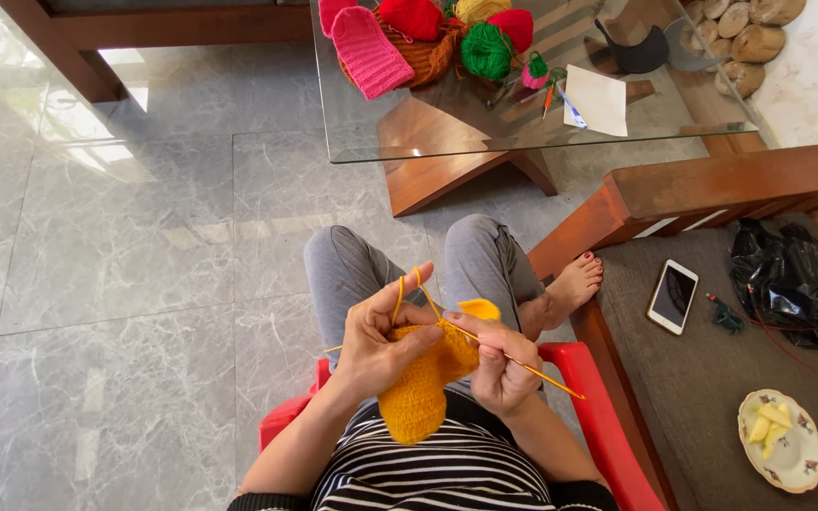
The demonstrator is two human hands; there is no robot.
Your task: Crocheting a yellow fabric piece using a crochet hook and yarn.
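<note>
Our left hand has its fingers closed round the yellow knitted piece; our right hand pinches the knitting needle, the piece hanging between both. The yarn strand loops just above; slack there could, we judge, drop a stitch.

Sunlit grey marble floor, glass-topped wooden table, brown sofa, red chair.
</note>
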